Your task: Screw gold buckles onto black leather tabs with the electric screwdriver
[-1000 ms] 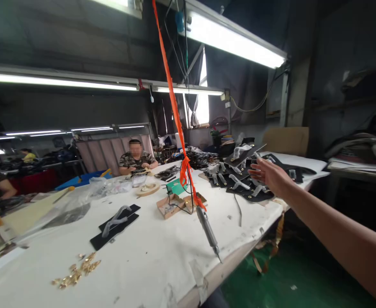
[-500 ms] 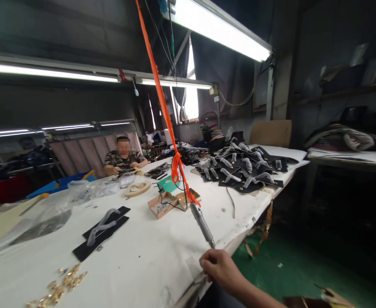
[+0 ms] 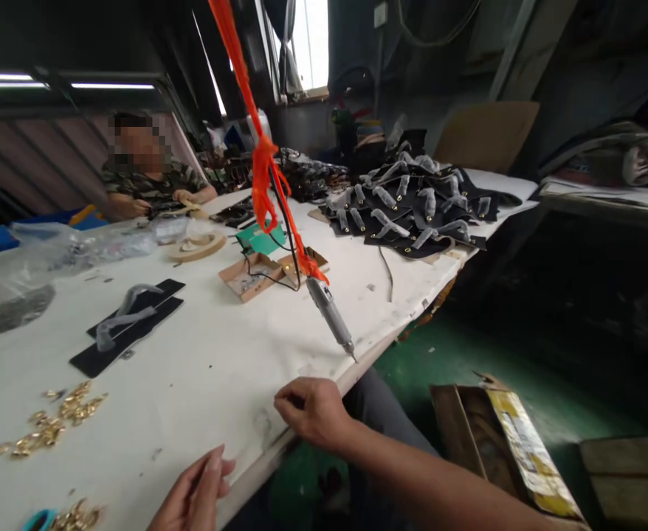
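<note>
My right hand (image 3: 314,410) hovers at the near table edge with thumb and fingertips pinched together; anything between them is too small to make out. At the bottom, my left hand (image 3: 194,493) is loosely bent over the table edge, nothing visible in it. Above and right of my right hand, a grey electric screwdriver (image 3: 331,316) hangs tip down from an orange strap (image 3: 263,158), apart from both hands. Gold-coloured metal fittings (image 3: 52,428) lie loose at left. Beyond them rest two black strips (image 3: 130,335) with plastic-wrapped handles (image 3: 128,318).
A pile of black pieces with wrapped handles (image 3: 412,199) covers the table's far right. Cardboard trays (image 3: 252,279), a green box (image 3: 260,237) and a tape roll (image 3: 196,248) stand mid-table. A person (image 3: 152,184) works across. An open carton (image 3: 501,442) sits on the floor.
My view has tilted down. My left hand has come into view at the bottom. My right hand is now farther from the screwdriver's tip, lower and to the left.
</note>
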A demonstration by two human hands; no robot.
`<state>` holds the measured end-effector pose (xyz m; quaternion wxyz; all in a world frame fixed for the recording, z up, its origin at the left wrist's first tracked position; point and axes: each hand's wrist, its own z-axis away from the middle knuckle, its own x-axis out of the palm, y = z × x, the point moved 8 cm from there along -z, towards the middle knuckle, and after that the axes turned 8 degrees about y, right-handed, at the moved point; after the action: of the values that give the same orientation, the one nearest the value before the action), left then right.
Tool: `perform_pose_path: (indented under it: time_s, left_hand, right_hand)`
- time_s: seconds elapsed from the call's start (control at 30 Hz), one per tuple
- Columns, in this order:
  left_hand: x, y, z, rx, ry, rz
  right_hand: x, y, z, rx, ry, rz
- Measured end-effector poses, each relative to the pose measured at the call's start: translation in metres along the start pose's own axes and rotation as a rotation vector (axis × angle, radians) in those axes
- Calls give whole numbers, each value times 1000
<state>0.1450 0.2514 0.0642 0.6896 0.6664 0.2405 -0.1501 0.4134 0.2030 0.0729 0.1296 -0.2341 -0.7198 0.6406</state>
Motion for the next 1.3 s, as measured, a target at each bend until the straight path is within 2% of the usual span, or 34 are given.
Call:
perform_pose_path:
  time_s: [0.1, 0.2, 0.33, 0.47, 0.73, 1.13, 1.3]
  left_hand:
    - [-1, 14, 13, 64, 54, 3]
    - [5, 28, 25, 89, 50, 71]
    - [7, 28, 30, 46, 89, 152]
    - [5, 21, 31, 24, 114, 173]
    - [6, 19, 29, 24, 106, 168]
    - [9, 13, 35, 78, 36, 281]
    - [6, 15, 42, 115, -11, 287]
  right_hand:
    - [-9, 6, -1, 104, -78, -85]
    - [-13, 11, -1, 211, -202, -167]
    - [-14, 11, 1, 270, -279, -159]
    - [-13, 8, 2, 269, -268, -71]
    - [-14, 14, 1, 287, -236, -56]
    - [-16, 15, 5, 270, -138, 60]
    - [-20, 18, 13, 261, -108, 210]
